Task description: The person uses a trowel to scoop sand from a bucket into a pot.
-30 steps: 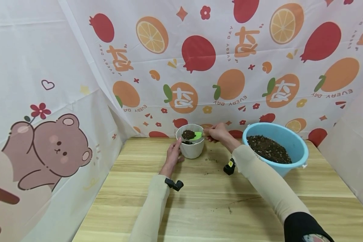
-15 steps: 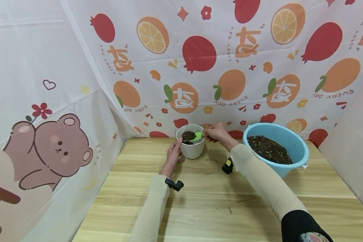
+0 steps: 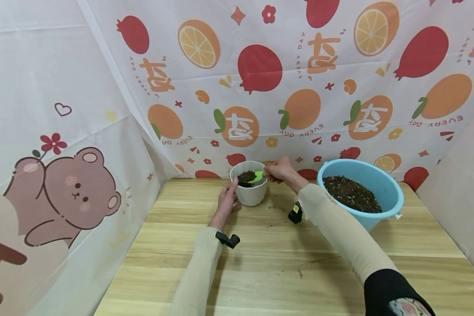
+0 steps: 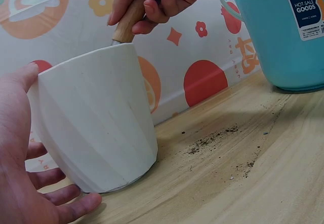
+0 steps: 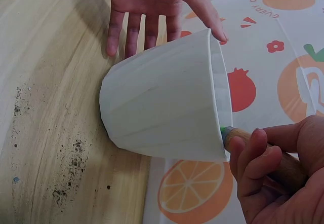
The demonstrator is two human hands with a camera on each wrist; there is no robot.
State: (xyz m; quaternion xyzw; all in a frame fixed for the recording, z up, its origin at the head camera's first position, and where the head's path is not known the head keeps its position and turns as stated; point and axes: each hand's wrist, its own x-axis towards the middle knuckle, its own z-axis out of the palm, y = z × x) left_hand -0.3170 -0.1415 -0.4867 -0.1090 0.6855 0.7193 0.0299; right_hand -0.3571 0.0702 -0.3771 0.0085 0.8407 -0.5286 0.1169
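Observation:
A white ribbed pot (image 3: 250,189) (image 4: 96,122) (image 5: 162,112) stands on the wooden table (image 3: 284,259), with dark soil inside. My left hand (image 3: 226,202) (image 4: 25,173) (image 5: 157,6) rests against the pot's left side, fingers straight and spread, thumb at the rim. My right hand (image 3: 281,170) (image 4: 157,1) (image 5: 273,178) grips the wooden handle (image 4: 129,19) (image 5: 283,165) of a small green trowel (image 3: 256,177). The trowel's blade lies over the soil in the pot's mouth.
A light blue basin (image 3: 359,191) (image 4: 283,31) filled with dark soil stands right of the pot. Soil crumbs (image 3: 276,208) (image 4: 212,143) lie on the table between them. Printed cloth walls (image 3: 260,87) close in the back and left side.
The soil heaped on the trowel has dropped into the pot, and the blade has sunk lower. My right hand has lifted slightly. The left hand has stayed put.

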